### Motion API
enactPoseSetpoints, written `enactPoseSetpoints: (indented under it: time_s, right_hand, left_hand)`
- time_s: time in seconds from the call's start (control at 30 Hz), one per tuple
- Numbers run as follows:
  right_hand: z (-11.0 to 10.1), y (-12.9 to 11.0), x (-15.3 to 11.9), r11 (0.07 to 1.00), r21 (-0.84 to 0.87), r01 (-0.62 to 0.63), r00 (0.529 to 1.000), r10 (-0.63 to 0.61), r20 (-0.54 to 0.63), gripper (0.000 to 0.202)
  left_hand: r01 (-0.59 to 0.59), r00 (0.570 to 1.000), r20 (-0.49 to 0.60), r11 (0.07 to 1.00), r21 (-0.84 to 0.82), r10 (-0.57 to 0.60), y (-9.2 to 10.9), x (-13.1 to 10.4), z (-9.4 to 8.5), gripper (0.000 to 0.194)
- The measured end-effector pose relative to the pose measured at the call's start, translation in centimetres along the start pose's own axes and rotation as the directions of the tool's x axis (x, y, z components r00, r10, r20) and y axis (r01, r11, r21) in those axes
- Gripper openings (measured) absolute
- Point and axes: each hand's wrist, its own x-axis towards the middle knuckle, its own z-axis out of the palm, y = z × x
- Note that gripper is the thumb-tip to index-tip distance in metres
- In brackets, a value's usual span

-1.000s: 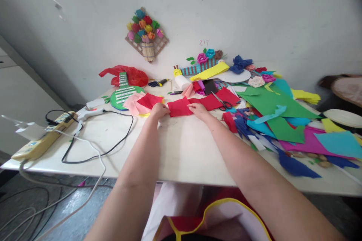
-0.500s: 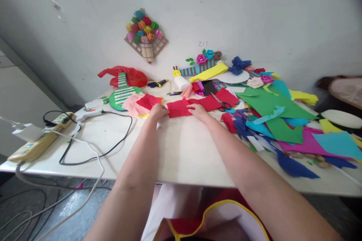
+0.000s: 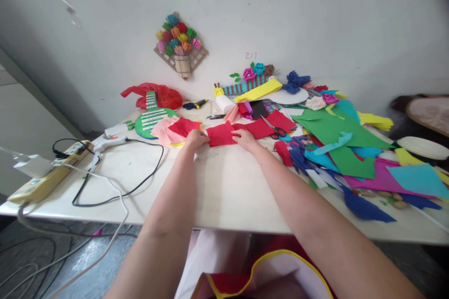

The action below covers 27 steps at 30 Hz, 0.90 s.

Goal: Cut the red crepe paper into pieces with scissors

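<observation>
A square of red crepe paper lies between my two hands, close above the white table. My left hand is closed in a pinch at its left edge. At the right side, the thumb and fingers of my right hand are closed on the same piece. More red paper squares lie just beyond my right hand, with black-handled scissors resting across them. Left of my left hand, another red piece overlaps pale pink paper. The fingertips are partly hidden.
A green paper guitar shape and a glue gun with its cord lie left, near a power strip. Green sheets and coloured scraps cover the right side. The white table's front edge is near my body.
Almost nothing differs. Both hands stay on the red paper, and the whole view shifts only very slightly.
</observation>
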Motion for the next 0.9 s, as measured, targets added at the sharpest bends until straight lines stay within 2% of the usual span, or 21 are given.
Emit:
enactPoseSetpoints:
  time_s: [0.5, 0.9]
  right_hand:
    - [-0.11, -0.39, 0.06, 0.992, -0.126, 0.006, 0.999, -0.002, 0.033, 0.037]
    - [0.02, -0.11, 0.16, 0.98, -0.193, 0.048, 0.999, -0.048, 0.006, 0.035]
  left_hand:
    - [-0.005, 1.0, -0.015, 1.0, 0.007, 0.005, -0.23, 0.21, 0.07, 0.011]
    - [-0.008, 1.0, -0.017, 0.999, 0.031, 0.008, -0.03, 0.02, 0.07, 0.011]
